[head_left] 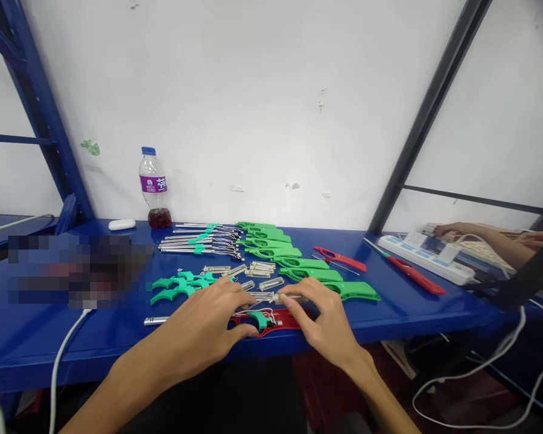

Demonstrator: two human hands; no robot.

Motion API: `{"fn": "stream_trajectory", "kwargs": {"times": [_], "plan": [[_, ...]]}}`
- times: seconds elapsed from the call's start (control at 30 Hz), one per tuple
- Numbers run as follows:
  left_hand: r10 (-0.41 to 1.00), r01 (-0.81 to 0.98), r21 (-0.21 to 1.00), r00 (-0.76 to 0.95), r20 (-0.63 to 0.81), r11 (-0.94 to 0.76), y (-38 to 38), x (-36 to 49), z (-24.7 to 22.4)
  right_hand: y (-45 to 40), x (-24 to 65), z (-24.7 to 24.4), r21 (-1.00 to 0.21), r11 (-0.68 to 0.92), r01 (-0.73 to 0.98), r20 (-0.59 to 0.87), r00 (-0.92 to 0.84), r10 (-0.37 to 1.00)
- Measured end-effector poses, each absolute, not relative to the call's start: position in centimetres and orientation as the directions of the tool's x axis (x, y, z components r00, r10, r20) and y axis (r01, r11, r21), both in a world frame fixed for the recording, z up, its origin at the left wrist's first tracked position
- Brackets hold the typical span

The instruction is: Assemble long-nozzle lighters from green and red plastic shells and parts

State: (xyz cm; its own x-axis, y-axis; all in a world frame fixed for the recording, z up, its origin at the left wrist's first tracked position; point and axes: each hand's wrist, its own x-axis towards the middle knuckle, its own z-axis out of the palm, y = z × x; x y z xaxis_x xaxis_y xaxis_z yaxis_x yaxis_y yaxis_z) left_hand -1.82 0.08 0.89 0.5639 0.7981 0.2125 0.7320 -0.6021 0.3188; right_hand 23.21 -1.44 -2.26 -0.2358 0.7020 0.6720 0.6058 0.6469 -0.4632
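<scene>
1. Here we are at the front of the blue worktop (416, 316), where a red casing (291, 319) lies with its long axis running left to right, almost parallel with the edge.
2. A silver tube (155, 321) pokes out on the left, in line with that casing and pointing left; the join (if there is one) sits behind the left hand (219, 310).
3. Inside the casing, a teal trigger (259, 320) and thin pale wires show between the hands.
4. Now the right hand (319, 316): thumb and forefinger pinch a clear tube (265, 296), which lies sideways just above the casing. Clear plastic shows on both sides of those fingertips, so one piece or two, I can't tell.
5. The left thumb and forefinger stand apart, thumb by the trigger, forefinger beside the tube's left end; whether they grip anything, I can't tell, and the other fingers are hard to make out.
6. The casing's right end disappears under the right hand.
7. Beyond, green casings (314, 263) slant in a row, beside silver rods (194, 241) lying sideways.
8. Far left, a pixelated patch (90, 265) hides what's there; far right, a post partly blocks another person's arm (518, 250).
</scene>
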Motion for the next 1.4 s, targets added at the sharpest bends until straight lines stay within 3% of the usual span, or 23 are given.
{"fn": "stream_trajectory", "kwargs": {"times": [0.4,1.0,1.4], "plan": [[0.758,0.689,0.318,0.605,0.244,-0.652,-0.1,-1.0,1.4,-1.5,23.9,-2.6,-0.449,0.585,0.676,0.542,-0.314,0.779],[0.684,0.622,0.29,0.688,0.241,-0.727,-1.1,0.5,0.8,-1.3,24.2,-2.9,-0.446,0.596,0.668,0.549,-0.321,0.771],[0.654,0.596,0.275,0.719,0.237,-0.755,-1.2,-0.7,1.0,-1.3,24.2,-2.4,-0.514,0.594,0.62,0.521,-0.325,0.79]]}}
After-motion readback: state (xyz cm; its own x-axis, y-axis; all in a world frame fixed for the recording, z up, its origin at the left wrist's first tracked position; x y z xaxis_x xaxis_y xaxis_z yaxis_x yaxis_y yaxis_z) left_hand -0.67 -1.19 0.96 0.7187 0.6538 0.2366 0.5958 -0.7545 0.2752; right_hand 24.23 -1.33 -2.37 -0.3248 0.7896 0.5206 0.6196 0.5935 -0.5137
